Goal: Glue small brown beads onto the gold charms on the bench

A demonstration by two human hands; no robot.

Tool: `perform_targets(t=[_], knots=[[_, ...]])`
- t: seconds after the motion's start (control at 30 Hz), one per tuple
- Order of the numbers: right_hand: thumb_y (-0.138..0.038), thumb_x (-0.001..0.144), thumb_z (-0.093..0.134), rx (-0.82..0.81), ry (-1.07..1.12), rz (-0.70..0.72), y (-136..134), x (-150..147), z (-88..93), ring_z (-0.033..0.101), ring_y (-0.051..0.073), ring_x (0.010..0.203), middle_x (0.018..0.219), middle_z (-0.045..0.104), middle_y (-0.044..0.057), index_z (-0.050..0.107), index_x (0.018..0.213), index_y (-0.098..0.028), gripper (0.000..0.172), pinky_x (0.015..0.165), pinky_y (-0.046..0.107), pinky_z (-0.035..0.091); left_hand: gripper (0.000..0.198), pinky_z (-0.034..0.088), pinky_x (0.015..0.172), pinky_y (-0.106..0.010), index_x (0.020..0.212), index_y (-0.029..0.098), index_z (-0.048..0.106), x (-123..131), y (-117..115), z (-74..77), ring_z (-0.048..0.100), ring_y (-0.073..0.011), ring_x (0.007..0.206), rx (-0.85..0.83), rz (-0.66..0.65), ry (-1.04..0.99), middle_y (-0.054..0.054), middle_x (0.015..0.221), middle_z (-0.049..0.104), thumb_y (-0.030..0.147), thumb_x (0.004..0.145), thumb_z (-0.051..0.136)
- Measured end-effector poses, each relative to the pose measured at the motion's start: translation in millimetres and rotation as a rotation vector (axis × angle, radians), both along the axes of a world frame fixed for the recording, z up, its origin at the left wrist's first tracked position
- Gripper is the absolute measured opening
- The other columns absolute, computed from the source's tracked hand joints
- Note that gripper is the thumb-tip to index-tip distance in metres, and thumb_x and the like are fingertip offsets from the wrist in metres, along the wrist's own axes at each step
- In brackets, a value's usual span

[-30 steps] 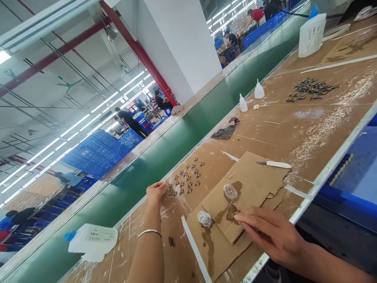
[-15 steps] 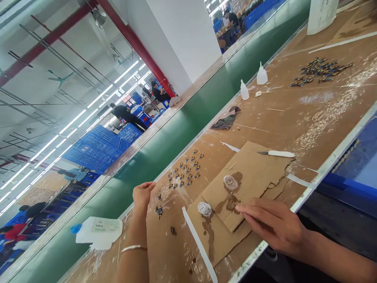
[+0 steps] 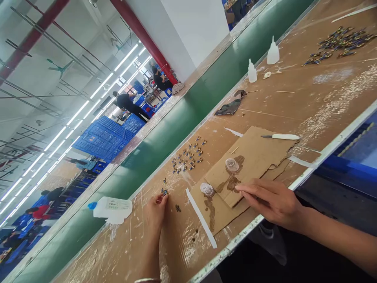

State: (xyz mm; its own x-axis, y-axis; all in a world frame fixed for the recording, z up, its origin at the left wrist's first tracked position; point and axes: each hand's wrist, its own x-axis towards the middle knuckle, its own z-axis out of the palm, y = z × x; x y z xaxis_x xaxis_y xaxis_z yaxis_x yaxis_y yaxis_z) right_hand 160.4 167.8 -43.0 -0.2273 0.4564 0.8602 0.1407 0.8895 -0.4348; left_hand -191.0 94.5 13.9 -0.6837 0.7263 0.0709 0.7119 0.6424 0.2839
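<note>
My left hand (image 3: 155,212) rests on the brown worktable (image 3: 309,106), fingertips closed on a tiny blue-and-gold piece (image 3: 164,191). A group of several like pieces (image 3: 188,156) stands in rows just beyond it, and one dark piece (image 3: 177,208) lies beside my fingers. My right hand (image 3: 269,200) lies flat with its fingers stretched out on a torn cardboard sheet (image 3: 256,155), holding nothing. Two clear glue blobs (image 3: 232,164) sit on the stained cardboard, close to my right fingertips.
A white-handled knife (image 3: 280,136) lies on the cardboard's far edge. A white bottle (image 3: 112,208) lies on its side at left; two small dropper bottles (image 3: 252,71) stand further off. A dark rag (image 3: 231,106), another heap of pieces (image 3: 338,41) and a green conveyor belt (image 3: 165,133) lie beyond.
My left hand drew back from the rows of pieces toward me, carrying a small piece along, and now rests lower on the table. My right hand stayed on the cardboard.
</note>
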Motion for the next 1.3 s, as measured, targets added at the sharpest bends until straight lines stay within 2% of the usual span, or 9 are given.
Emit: perform_targets(t=[0.3, 0.47, 0.67, 0.87, 0.93, 1.0, 1.13, 1.23, 1.3], knots=[[-0.005, 0.082, 0.053, -0.013, -0.035, -0.019, -0.5, 1.6, 1.1, 0.061, 0.008, 0.071, 0.079, 0.065, 0.004, 0.055, 0.108, -0.015, 0.028, 0.064, 0.019, 0.048, 0.023, 0.051, 0.077, -0.036, 0.098, 0.014, 0.06, 3.3, 3.4, 11.1, 0.061, -0.0146, 0.082, -0.227, -0.03, 0.124, -0.004, 0.097, 0.063, 0.033, 0.086, 0.056], [-0.007, 0.083, 0.051, 0.002, -0.031, -0.035, -0.6, 2.1, 4.1, 0.06, 0.008, 0.071, 0.079, 0.065, 0.003, 0.055, 0.108, -0.016, 0.027, 0.065, 0.018, 0.048, 0.018, 0.047, 0.083, -0.04, 0.086, 0.014, 0.061, 10.9, -2.3, 20.9, 0.06, -0.0165, 0.088, -0.387, -0.096, 0.234, -0.004, 0.093, 0.063, 0.032, 0.085, 0.057], [-0.006, 0.083, 0.052, -0.023, -0.051, -0.03, 0.7, 1.5, -0.4, 0.059, 0.007, 0.07, 0.078, 0.063, 0.002, 0.055, 0.107, -0.015, 0.026, 0.064, 0.018, 0.047, 0.013, 0.045, 0.084, -0.039, 0.082, 0.013, 0.06, 12.4, -1.0, 21.0, 0.058, -0.0166, 0.09, -0.365, -0.13, 0.205, -0.003, 0.093, 0.062, 0.027, 0.084, 0.059], [-0.007, 0.083, 0.051, -0.032, -0.043, -0.02, 0.9, 3.0, 0.5, 0.055, 0.007, 0.065, 0.074, 0.061, 0.001, 0.055, 0.107, -0.016, 0.026, 0.06, 0.019, 0.045, 0.01, 0.043, 0.082, -0.039, 0.06, 0.019, 0.06, 16.8, -15.2, 35.2, 0.06, -0.0208, 0.08, -0.057, -0.022, 0.003, -0.001, 0.068, 0.063, 0.011, 0.066, 0.063], [-0.008, 0.084, 0.05, -0.033, -0.034, -0.022, 0.6, 3.1, 2.1, 0.055, 0.007, 0.065, 0.073, 0.062, 0.001, 0.055, 0.106, -0.016, 0.024, 0.06, 0.018, 0.045, 0.003, 0.045, 0.081, -0.038, 0.064, 0.021, 0.063, 22.2, -24.4, 39.3, 0.063, -0.0232, 0.08, 0.122, 0.031, -0.099, -0.003, 0.069, 0.066, 0.019, 0.063, 0.065], [-0.009, 0.084, 0.05, -0.021, -0.021, -0.03, 0.5, 2.5, 3.3, 0.057, 0.007, 0.065, 0.074, 0.062, 0.001, 0.056, 0.105, -0.016, 0.022, 0.06, 0.018, 0.045, 0.017, 0.047, 0.08, -0.037, 0.073, 0.021, 0.066, 30.3, -34.3, 41.3, 0.065, -0.0232, 0.084, 0.316, 0.056, -0.227, -0.004, 0.077, 0.07, 0.032, 0.06, 0.068], [-0.009, 0.084, 0.051, -0.003, -0.005, -0.061, 1.1, 0.9, 3.1, 0.056, 0.006, 0.062, 0.07, 0.061, 0.001, 0.057, 0.104, -0.015, 0.022, 0.057, 0.018, 0.043, 0.036, 0.051, 0.076, -0.028, 0.072, 0.02, 0.064, 51.5, -50.8, 43.4, 0.064, -0.0149, 0.078, 0.627, 0.065, -0.477, 0.0, 0.078, 0.069, 0.043, 0.048, 0.077], [-0.008, 0.083, 0.052, -0.009, 0.0, -0.055, 1.8, 0.6, 2.8, 0.059, 0.007, 0.066, 0.072, 0.063, 0.002, 0.057, 0.104, -0.014, 0.023, 0.06, 0.018, 0.046, 0.039, 0.049, 0.068, -0.019, 0.07, 0.02, 0.064, 66.9, -57.6, 47.8, 0.059, -0.0065, 0.066, 0.735, 0.081, -0.586, 0.005, 0.07, 0.064, 0.042, 0.044, 0.082], [-0.007, 0.083, 0.053, -0.007, 0.003, -0.048, 2.4, 0.9, 3.4, 0.06, 0.008, 0.069, 0.073, 0.064, 0.003, 0.056, 0.104, -0.013, 0.022, 0.061, 0.018, 0.047, 0.039, 0.05, 0.066, -0.017, 0.072, 0.02, 0.065, 76.0, -60.2, 51.5, 0.058, -0.0049, 0.061, 0.788, 0.092, -0.664, 0.006, 0.068, 0.062, 0.04, 0.044, 0.084]])
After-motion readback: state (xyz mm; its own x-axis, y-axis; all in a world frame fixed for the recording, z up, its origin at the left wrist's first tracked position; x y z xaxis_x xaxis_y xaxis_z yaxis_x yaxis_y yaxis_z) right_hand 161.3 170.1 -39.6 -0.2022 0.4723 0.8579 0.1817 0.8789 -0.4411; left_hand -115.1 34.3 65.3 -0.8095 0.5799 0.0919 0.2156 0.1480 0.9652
